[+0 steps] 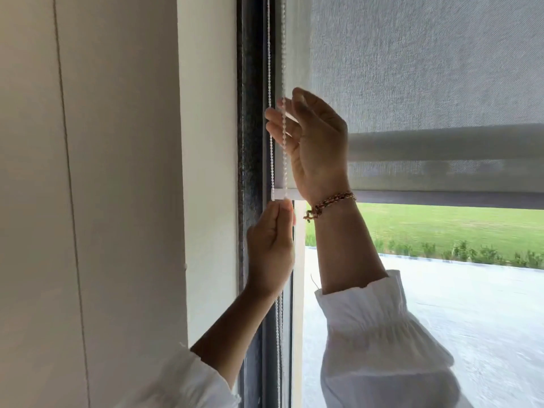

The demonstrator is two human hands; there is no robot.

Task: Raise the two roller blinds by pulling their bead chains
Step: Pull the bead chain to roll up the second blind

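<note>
A grey roller blind (426, 69) covers the upper window, and its bottom bar (441, 191) hangs a little below mid-height. A second grey bar (441, 144) shows just above it. Two strands of white bead chain (270, 69) run down beside the dark window frame. My right hand (315, 136), with a bracelet on the wrist, is raised and pinches the right strand of the bead chain. My left hand (270, 248) sits lower and is closed around the chain just under the bottom bar. The chain carries on downward below my left wrist.
The dark window frame (250, 142) and a white wall (117, 172) stand to the left. Through the glass (441, 304) below the blind I see pale paving, small plants and a green lawn. White sleeves cover both forearms.
</note>
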